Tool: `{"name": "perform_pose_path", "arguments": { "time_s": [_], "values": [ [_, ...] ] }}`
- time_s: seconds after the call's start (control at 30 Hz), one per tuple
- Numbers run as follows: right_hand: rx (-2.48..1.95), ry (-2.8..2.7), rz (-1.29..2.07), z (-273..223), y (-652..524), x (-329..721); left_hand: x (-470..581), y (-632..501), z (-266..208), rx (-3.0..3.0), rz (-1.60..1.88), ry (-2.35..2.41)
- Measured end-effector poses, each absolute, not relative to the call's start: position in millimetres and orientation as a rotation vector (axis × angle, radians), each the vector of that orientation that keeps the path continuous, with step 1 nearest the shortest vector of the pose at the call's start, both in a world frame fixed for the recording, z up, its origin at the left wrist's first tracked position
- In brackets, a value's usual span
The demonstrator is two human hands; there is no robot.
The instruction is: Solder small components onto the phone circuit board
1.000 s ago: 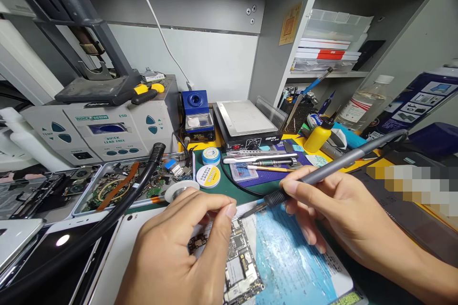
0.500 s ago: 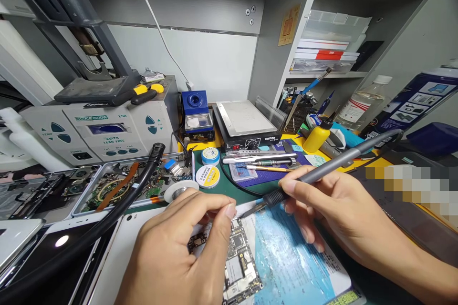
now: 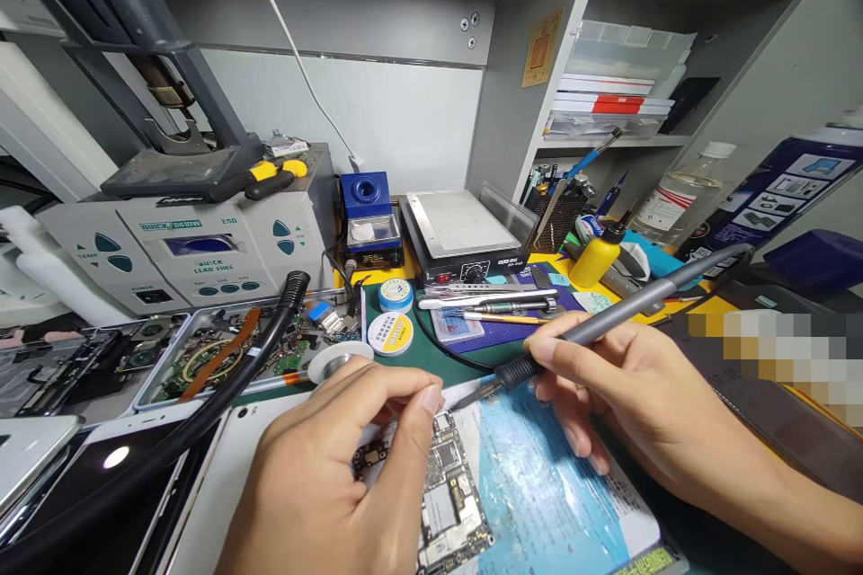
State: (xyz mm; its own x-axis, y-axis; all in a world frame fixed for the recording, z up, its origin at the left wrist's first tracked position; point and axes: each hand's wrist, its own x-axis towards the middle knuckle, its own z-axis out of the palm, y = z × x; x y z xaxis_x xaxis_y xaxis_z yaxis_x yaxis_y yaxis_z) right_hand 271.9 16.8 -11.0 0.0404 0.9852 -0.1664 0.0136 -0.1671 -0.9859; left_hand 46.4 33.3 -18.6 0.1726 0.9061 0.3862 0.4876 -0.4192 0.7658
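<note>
My right hand (image 3: 607, 377) is wrapped round the grey handle of a soldering iron (image 3: 624, 310). The iron slants down to the left, its tip close to the upper edge of a phone circuit board (image 3: 446, 503); whether they touch I cannot make out. Over the left part of the board is my left hand (image 3: 351, 467), thumb and forefinger pinched together near the iron's tip. What lies in that pinch is too small to name. A spool of solder wire (image 3: 333, 362) stands just behind the left hand. Beneath the board lies a blue and white sheet (image 3: 553, 467).
At the left, a black hose (image 3: 222, 418) crosses over phones and a tray of boards (image 3: 145, 391). A hot-air station (image 3: 195, 247), a blue soldering station (image 3: 368, 207) and a heating plate (image 3: 465, 229) stand behind. Brushes (image 3: 499, 298), a yellow bottle (image 3: 599, 256) and round tins (image 3: 391, 334) lie beyond the hands.
</note>
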Motion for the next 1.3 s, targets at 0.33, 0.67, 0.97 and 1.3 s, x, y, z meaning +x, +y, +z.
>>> {"name": "perform_pose_path", "arguments": {
  "time_s": [0.33,0.67,0.97,1.3],
  "values": [
    [-1.383,-1.132,1.275,-11.5,17.5,272.0,46.1,33.6,-18.4,1.97,1.163,1.316],
    [-1.318,-1.121,1.298,-9.1,17.9,269.9,42.0,35.8,-16.2,2.115,1.15,1.337],
    [-1.253,-1.128,1.28,-10.9,16.9,270.6,41.0,39.3,-19.0,2.152,1.152,1.342],
    [-1.299,-1.185,1.248,-12.8,18.2,271.4,40.9,37.7,-16.2,2.15,1.147,1.344]
  ]
}}
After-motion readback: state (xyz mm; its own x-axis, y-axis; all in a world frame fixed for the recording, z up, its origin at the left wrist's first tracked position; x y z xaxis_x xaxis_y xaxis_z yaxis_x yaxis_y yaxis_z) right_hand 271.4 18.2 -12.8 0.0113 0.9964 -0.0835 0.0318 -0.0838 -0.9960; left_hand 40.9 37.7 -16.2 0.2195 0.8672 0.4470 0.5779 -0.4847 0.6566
